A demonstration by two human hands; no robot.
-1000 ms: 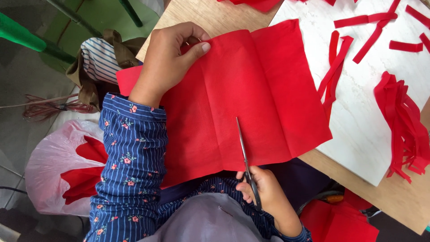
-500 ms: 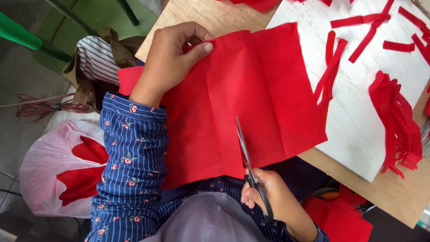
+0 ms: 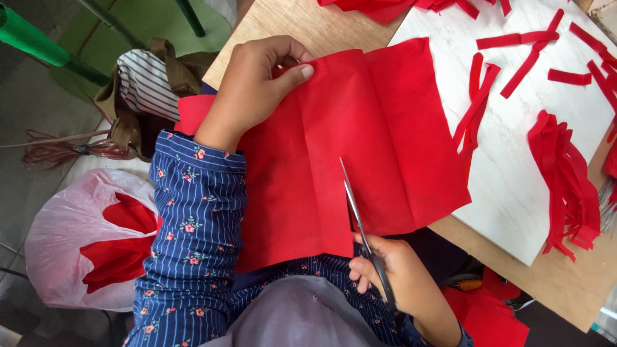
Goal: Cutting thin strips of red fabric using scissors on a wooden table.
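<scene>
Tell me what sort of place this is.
Probably a small craft or handwork table, not a factory line: a wooden table with a white board, cut red strips piled on it, and a plastic bag of red scraps on the floor.
</scene>
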